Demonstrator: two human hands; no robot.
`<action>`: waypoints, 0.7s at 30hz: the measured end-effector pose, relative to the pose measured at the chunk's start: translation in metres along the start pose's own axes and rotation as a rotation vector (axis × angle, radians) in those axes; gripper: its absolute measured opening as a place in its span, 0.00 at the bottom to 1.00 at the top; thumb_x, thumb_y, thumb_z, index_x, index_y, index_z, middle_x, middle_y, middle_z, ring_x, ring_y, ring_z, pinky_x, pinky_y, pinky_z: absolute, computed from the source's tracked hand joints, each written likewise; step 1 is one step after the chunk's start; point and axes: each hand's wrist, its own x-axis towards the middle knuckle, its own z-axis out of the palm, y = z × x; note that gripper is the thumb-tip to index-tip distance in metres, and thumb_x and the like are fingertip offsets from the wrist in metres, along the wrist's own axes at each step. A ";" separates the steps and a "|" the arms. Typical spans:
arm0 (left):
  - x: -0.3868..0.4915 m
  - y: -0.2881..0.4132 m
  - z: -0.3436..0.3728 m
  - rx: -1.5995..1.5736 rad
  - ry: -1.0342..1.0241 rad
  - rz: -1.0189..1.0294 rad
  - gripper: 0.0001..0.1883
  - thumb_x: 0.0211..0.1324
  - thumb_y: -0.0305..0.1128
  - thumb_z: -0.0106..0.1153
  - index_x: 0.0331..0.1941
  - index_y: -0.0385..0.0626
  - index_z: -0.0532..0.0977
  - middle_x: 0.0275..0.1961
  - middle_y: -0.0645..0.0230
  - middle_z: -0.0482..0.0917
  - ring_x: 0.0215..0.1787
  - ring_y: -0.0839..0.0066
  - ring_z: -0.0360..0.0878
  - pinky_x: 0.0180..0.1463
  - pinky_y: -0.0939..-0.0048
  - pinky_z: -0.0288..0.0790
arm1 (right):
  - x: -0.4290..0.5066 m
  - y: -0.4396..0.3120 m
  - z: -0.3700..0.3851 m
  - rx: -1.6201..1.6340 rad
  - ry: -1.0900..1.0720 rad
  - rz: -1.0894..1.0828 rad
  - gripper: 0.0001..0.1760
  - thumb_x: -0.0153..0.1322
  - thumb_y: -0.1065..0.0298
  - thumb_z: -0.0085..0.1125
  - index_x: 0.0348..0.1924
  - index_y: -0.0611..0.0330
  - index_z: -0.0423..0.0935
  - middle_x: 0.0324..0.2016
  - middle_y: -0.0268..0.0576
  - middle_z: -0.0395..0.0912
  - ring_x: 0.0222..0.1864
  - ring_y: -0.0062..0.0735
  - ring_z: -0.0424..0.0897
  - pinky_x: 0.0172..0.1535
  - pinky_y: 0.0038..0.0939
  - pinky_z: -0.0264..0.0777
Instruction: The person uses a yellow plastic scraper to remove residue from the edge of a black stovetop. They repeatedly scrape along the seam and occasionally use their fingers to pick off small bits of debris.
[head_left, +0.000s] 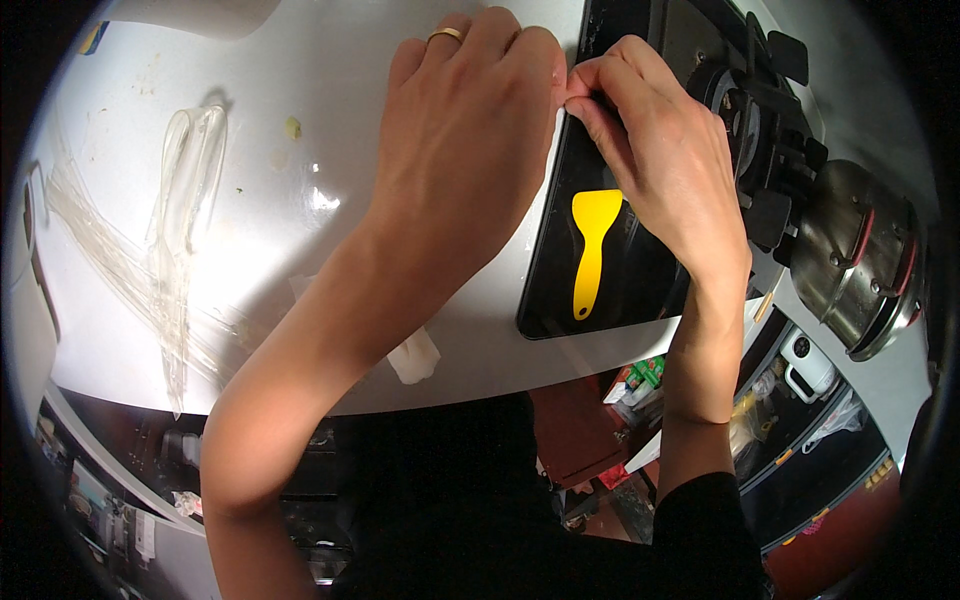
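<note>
My left hand (469, 127), with a gold-coloured ring on one finger, reaches over the white countertop (450, 307) to the left edge of the black gas hob. Its fingertips are hidden behind the hand. My right hand (652, 135) is over the hob, its thumb and index finger pinched together against the edge of my left hand. Whether anything thin is between those fingers cannot be seen. Below my right hand, a yellow plastic scraper (592, 251) lies on the black hob surface (547, 300). Clear plastic strips (180, 225) lie crossed on the counter at the left.
Metal pots (851, 247) with red handles stand right of the hob's burner (739, 120). A crumpled white tissue or cloth (416, 358) lies near the counter's front edge, partly under my left forearm. A small yellowish scrap (292, 127) lies on the counter. Shelves holding household items are below right.
</note>
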 end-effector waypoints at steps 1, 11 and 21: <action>0.004 0.004 -0.007 -0.056 -0.018 -0.016 0.03 0.75 0.31 0.67 0.45 0.47 0.83 0.43 0.65 0.84 0.46 0.59 0.84 0.56 0.51 0.72 | 0.000 0.002 0.000 -0.006 0.010 -0.006 0.07 0.82 0.66 0.69 0.49 0.58 0.84 0.42 0.44 0.80 0.38 0.54 0.86 0.40 0.43 0.79; -0.003 0.003 0.005 0.009 0.043 -0.059 0.06 0.68 0.34 0.74 0.43 0.47 0.87 0.39 0.67 0.85 0.45 0.61 0.85 0.57 0.53 0.72 | 0.003 0.000 -0.001 0.188 0.035 0.050 0.06 0.81 0.73 0.70 0.49 0.63 0.85 0.40 0.43 0.77 0.33 0.36 0.78 0.38 0.33 0.72; -0.002 0.006 0.010 0.036 0.016 -0.057 0.06 0.69 0.36 0.72 0.40 0.49 0.86 0.39 0.70 0.84 0.46 0.61 0.84 0.56 0.53 0.69 | 0.003 0.002 -0.012 0.344 0.050 0.042 0.08 0.78 0.79 0.72 0.50 0.63 0.89 0.36 0.33 0.75 0.33 0.21 0.72 0.36 0.24 0.67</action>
